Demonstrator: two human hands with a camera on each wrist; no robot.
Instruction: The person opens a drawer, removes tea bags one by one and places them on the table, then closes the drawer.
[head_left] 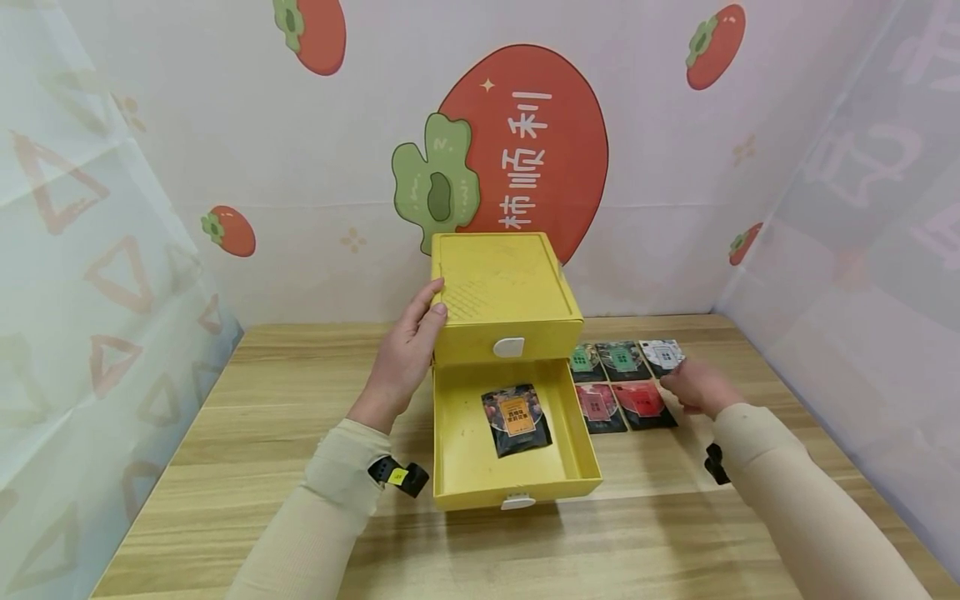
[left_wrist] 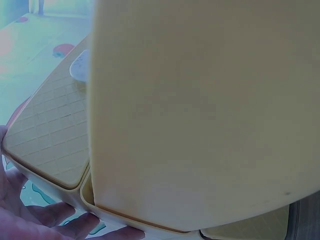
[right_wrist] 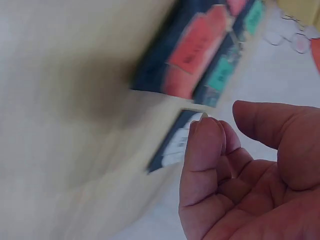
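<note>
A yellow two-tier drawer box [head_left: 502, 279] stands on the table, its lower drawer [head_left: 457, 467] pulled out. Inside lies a dark packet with an orange label [head_left: 517, 419]. My left hand [head_left: 401, 362] rests against the box's upper left side, its fingers along the wall and edge [left_wrist: 50, 214]. My right hand [head_left: 701, 387] is beside the packets at the right, thumb apart from its bent fingers, nothing between them. Nearest it are a white-labelled packet [head_left: 663, 356] and a red-labelled packet [head_left: 643, 403]. In the right wrist view, the fingertips overlap the white-labelled packet [right_wrist: 175, 145].
Left of these lie two green-labelled packets [head_left: 622, 360] and a pink-labelled packet [head_left: 600, 408], close to the box's right side. Both drawers have white handles [head_left: 508, 347]. Behind the wooden table [head_left: 300, 400] hangs a printed backdrop [head_left: 337, 150], with printed sheets at both sides.
</note>
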